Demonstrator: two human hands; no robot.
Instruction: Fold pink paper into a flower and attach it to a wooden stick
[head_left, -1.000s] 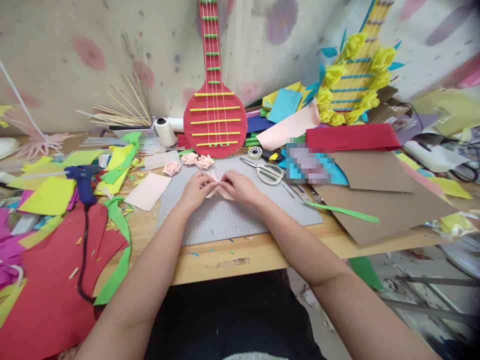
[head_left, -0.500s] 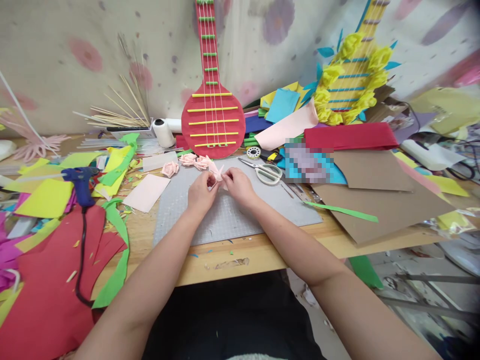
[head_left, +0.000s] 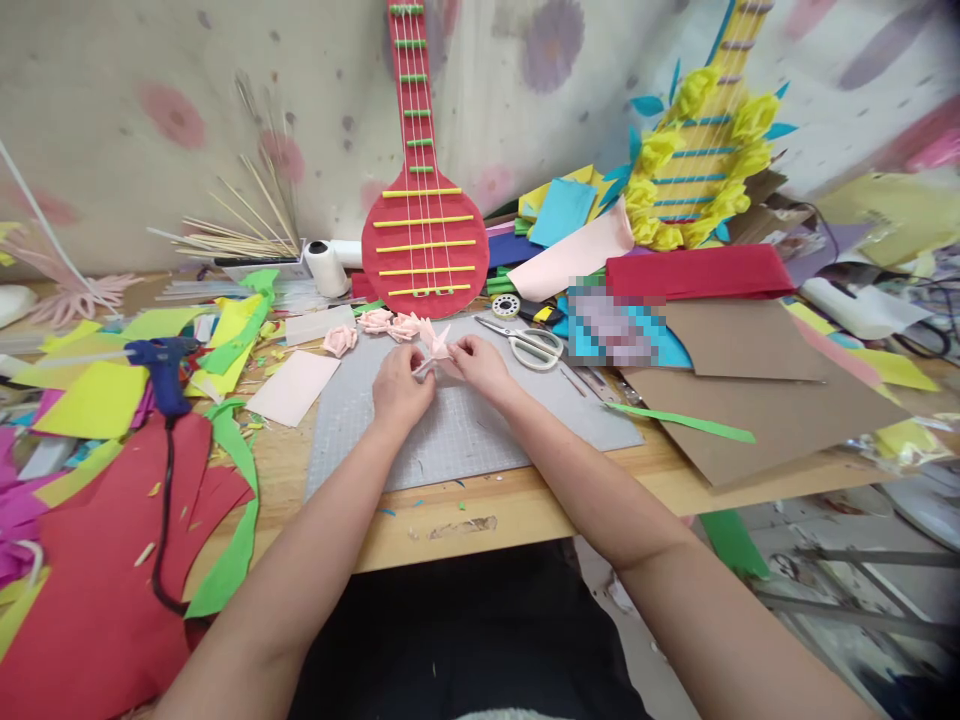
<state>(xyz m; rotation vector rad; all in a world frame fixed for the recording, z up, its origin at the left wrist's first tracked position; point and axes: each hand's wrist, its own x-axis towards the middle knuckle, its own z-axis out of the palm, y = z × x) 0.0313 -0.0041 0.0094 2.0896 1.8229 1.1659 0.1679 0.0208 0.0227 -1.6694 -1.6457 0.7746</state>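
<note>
Above the grey cutting mat point(head_left: 480, 440), a pale pink paper flower point(head_left: 436, 342) is held between my two hands. My left hand point(head_left: 401, 388) pinches its lower left side with closed fingers. On the right, my right hand point(head_left: 480, 368) grips the edge of its paper between thumb and fingers. Finished-looking pink paper roses point(head_left: 340, 340) lie just behind and to the left, at the mat's back edge. A flat pink paper piece point(head_left: 294, 386) rests left of the mat. Scissors point(head_left: 534, 343) with pale handles lie right of my right hand.
A red paper lute point(head_left: 425, 245) leans on the wall behind the mat. A yellow one point(head_left: 694, 165) with paper flowers stands at right. The blue glue gun point(head_left: 166, 370) and red paper point(head_left: 112, 560) cover the left. Brown cardboard point(head_left: 765, 420) lies right.
My hands have parted slightly, and more of the pink flower's petals show above my fingers. Both hands still hold its paper. The view has shifted a little.
</note>
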